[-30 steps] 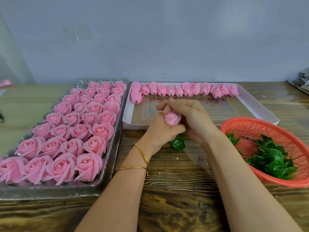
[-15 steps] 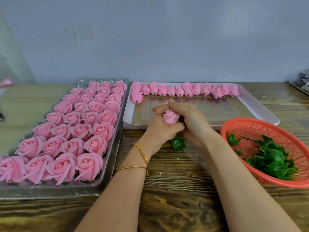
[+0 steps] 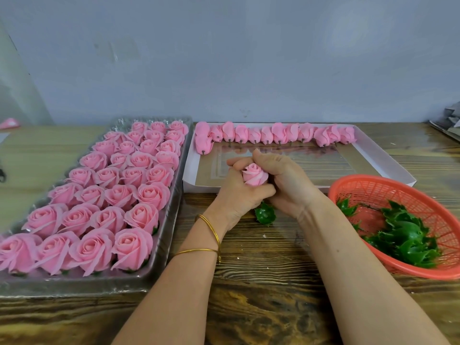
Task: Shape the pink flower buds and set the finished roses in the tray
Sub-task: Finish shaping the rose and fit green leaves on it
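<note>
both hands [image 3: 263, 188] grip one pink bud [image 3: 254, 174]

Thirty-one finished roses [image 3: 119, 195] in one tray [image 3: 74, 286]; about thirteen buds [image 3: 279, 132] in one box [image 3: 190, 168]; one held bud [image 3: 255, 174]; one basket [image 3: 388, 190]; two bangles [image 3: 211, 227].
</note>
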Demonstrator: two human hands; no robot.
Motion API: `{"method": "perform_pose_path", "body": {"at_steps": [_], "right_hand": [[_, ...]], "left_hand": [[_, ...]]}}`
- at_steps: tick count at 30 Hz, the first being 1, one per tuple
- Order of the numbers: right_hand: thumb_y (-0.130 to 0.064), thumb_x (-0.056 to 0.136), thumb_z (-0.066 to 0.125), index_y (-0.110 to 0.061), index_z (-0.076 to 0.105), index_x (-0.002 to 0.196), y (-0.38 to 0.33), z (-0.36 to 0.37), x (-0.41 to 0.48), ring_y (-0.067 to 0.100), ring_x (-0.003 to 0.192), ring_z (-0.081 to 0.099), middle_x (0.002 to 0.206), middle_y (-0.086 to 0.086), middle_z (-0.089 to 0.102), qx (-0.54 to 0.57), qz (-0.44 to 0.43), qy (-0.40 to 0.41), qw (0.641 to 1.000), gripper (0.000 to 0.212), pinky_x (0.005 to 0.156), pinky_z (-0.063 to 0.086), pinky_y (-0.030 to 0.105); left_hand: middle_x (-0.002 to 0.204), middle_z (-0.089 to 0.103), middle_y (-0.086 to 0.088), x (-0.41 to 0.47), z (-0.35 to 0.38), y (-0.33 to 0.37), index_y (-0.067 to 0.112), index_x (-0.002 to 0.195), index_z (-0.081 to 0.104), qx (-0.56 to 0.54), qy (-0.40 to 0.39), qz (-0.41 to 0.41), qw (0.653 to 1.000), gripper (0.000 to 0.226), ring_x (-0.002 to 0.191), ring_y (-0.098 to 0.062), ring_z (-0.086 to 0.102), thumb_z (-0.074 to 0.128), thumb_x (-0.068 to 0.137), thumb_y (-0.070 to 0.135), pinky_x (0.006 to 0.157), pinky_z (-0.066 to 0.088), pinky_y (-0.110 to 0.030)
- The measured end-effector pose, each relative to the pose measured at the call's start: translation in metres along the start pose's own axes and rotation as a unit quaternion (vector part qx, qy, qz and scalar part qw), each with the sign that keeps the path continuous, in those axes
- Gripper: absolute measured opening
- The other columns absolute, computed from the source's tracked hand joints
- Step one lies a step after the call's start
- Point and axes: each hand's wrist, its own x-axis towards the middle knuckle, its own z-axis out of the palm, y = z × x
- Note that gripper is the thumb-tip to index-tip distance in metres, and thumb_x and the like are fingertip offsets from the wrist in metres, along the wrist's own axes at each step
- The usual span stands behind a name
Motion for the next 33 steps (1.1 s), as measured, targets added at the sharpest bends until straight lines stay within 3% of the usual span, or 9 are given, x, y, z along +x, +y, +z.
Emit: {"method": "perform_pose_path", "body": {"at_steps": [3,7,13,17,19,21,25,29,33], "right_hand": [[-0.013,0.103,0.04,-0.003,0.071,0.085,0.0,0.001,0.001,0.019,0.093,0.07,0.099,0.009,0.075,-0.011,-0.012,0.014,1.0,0.037,0.087,0.056,0.03],[-0.004,0.102,0.039,-0.004,0.066,0.092,0.002,0.001,0.002,0.018,0.086,0.068,0.095,0.009,0.073,-0.029,-0.028,0.026,0.999,0.029,0.078,0.057,0.027],[-0.01,0.104,0.04,-0.006,0.066,0.091,0.005,0.0,0.003,0.017,0.082,0.069,0.091,0.01,0.074,-0.05,-0.04,0.063,0.996,0.03,0.078,0.057,0.027],[-0.012,0.105,0.041,-0.009,0.067,0.088,0.004,-0.001,0.004,0.021,0.088,0.067,0.103,0.02,0.072,-0.163,-0.078,0.152,0.972,0.031,0.085,0.055,0.036],[-0.017,0.105,0.041,-0.011,0.069,0.085,0.001,0.0,0.004,0.02,0.087,0.069,0.096,0.014,0.073,-0.195,-0.118,0.185,0.956,0.034,0.083,0.055,0.032],[-0.024,0.105,0.042,-0.012,0.071,0.082,-0.001,0.002,0.003,0.017,0.087,0.07,0.088,0.006,0.074,-0.225,-0.156,0.198,0.941,0.038,0.082,0.055,0.026],[-0.034,0.103,0.044,-0.011,0.075,0.085,0.006,0.011,0.004,0.01,0.086,0.069,0.085,0.004,0.075,-0.3,-0.189,0.188,0.916,0.043,0.079,0.051,0.018],[-0.033,0.104,0.043,-0.013,0.075,0.094,0.014,0.014,0.005,0.01,0.088,0.067,0.089,0.003,0.075,-0.396,-0.195,0.17,0.881,0.039,0.085,0.051,0.03],[-0.031,0.105,0.039,0.003,0.068,0.092,0.018,0.014,0.006,0.026,0.086,0.065,0.089,0.016,0.071,-0.434,-0.215,0.142,0.863,0.047,0.08,0.049,0.045]], "left_hand": [[0.042,0.045,0.014,-0.001,0.001,0.003,0.032,0.055,0.059,0.009,-0.011,-0.002,1.0,0.028,0.037,0.0,0.044,0.062,0.061,0.004,0.038,0.031,-0.012],[0.039,0.042,0.014,-0.003,0.001,0.003,0.029,0.048,0.056,0.031,-0.009,0.0,0.999,0.028,0.036,0.001,0.041,0.061,0.062,0.005,0.037,0.029,-0.011],[0.053,0.058,0.009,-0.003,-0.002,0.003,0.014,0.074,0.063,0.043,-0.005,0.021,0.999,0.022,0.048,-0.001,0.053,0.067,0.073,-0.008,0.045,0.04,-0.013],[0.088,0.071,-0.015,-0.002,-0.003,0.005,0.005,0.092,0.07,0.108,0.036,0.034,0.993,0.018,0.082,-0.021,0.067,0.072,0.076,-0.002,0.072,0.055,-0.032],[0.086,0.071,-0.007,-0.001,-0.005,0.003,0.014,0.091,0.071,0.142,0.049,0.04,0.988,0.015,0.082,-0.012,0.066,0.072,0.079,0.005,0.072,0.055,-0.026],[0.077,0.067,0.008,0.002,-0.006,0.002,0.029,0.079,0.066,0.174,0.06,0.038,0.982,0.02,0.075,0.002,0.063,0.072,0.08,0.01,0.06,0.05,-0.011],[0.066,0.056,0.016,0.004,-0.003,0.002,0.035,0.068,0.051,0.272,0.078,0.066,0.957,0.033,0.066,0.019,0.054,0.064,0.087,0.012,0.056,0.039,0.0],[0.063,0.053,0.012,0.007,-0.004,0.0,0.032,0.063,0.049,0.279,0.116,0.083,0.949,0.037,0.064,0.0,0.056,0.057,0.092,0.01,0.057,0.042,-0.013],[0.067,0.055,0.012,0.008,-0.006,-0.004,0.034,0.065,0.049,0.28,0.139,0.086,0.946,0.037,0.071,-0.011,0.059,0.055,0.093,0.01,0.061,0.042,-0.019]]}}
